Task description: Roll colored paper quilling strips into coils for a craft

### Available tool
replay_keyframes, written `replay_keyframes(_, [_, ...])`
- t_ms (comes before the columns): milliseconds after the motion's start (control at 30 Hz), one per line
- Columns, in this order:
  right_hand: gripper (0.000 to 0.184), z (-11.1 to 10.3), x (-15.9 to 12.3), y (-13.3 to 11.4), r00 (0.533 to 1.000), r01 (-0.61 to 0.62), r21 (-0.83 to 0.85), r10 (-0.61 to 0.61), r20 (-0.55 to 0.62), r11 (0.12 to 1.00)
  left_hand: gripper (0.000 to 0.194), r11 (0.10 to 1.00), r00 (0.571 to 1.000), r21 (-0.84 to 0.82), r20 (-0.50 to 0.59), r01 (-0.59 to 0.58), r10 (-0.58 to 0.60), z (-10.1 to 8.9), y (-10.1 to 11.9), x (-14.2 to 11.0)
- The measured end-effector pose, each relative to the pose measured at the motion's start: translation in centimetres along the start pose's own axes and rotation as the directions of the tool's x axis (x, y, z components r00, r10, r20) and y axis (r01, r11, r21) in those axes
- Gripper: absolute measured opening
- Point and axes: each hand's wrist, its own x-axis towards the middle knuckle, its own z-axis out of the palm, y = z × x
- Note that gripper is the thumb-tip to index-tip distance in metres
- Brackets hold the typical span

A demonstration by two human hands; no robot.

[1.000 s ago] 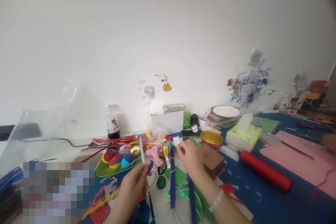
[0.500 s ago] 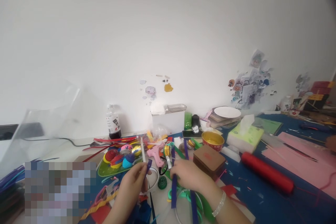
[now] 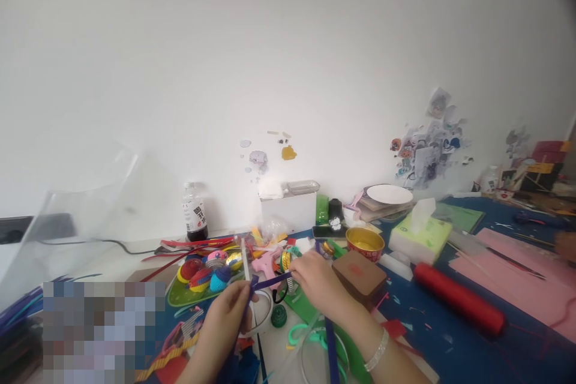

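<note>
My left hand point(image 3: 230, 311) is closed, pinching a narrow blue-purple strip point(image 3: 272, 281) between thumb and fingertips. The strip runs nearly level to my right hand point(image 3: 317, 282), whose closed fingers grip its other part. Whether it is ribbon or paper I cannot tell. A white ring point(image 3: 270, 314) stands beside my left fingers, partly hidden by them. Just beyond lies a pink glue gun point(image 3: 266, 263). A dark green corrugated piece point(image 3: 279, 315) sits between the hands. Below my right hand are a second blue-purple strip point(image 3: 332, 351) and scissors with mint-green handles point(image 3: 300, 333).
A green tray point(image 3: 176, 295) holds several colourful corrugated shapes. To the right are a brown box point(image 3: 359, 273), a gold-lined red bowl point(image 3: 365, 242), a tissue pack point(image 3: 418, 241) and a red roll point(image 3: 459, 299). A dark-drink bottle point(image 3: 195, 215) stands by the wall.
My right hand has lifted and turned a little. The strip that hung down beneath it now stretches across to my left hand, which stays nearly in place.
</note>
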Motion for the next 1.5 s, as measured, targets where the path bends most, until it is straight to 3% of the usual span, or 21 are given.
replay_keyframes(133, [0.034,0.3,-0.1,-0.1,0.998,0.056,0.064,-0.056,0.006,0.996,0.037,1.000,1.000,-0.017,-0.018,0.006,-0.007,0.0,-0.1,0.1])
replay_keyframes(267, [0.018,-0.2,-0.2,-0.7,0.999,0.047,0.070,-0.046,-0.015,0.996,0.041,0.995,0.999,-0.095,-0.028,0.024,-0.027,0.0,0.0,0.0])
replay_keyframes(367, [0.007,-0.8,-0.1,-0.8,0.999,0.043,0.037,-0.042,-0.033,0.998,0.041,0.992,0.999,-0.125,0.037,0.033,-0.028,0.2,0.0,-0.1])
replay_keyframes(533, [0.013,-1.2,0.0,-0.2,0.994,0.113,-0.036,-0.113,0.005,0.993,0.039,0.997,0.986,-0.066,0.165,0.045,-0.033,0.7,-0.6,-0.1])
replay_keyframes(700, [0.012,-1.6,0.0,0.0,0.987,0.161,-0.063,-0.161,0.012,0.985,0.035,1.000,0.978,-0.005,0.208,0.027,-0.026,0.7,-0.7,-0.3])
replay_keyframes(1233, [0.016,-1.4,0.0,0.3,0.975,0.221,-0.196,-0.217,0.043,0.955,0.041,0.974,0.964,0.206,0.264,-0.093,0.036,1.2,-0.7,-0.8])
replay_keyframes(1500, [0.016,-1.4,0.0,0.4,0.972,0.231,-0.226,-0.233,0.019,0.946,0.040,0.972,0.970,0.219,0.242,-0.080,0.026,1.0,1.1,-1.7])
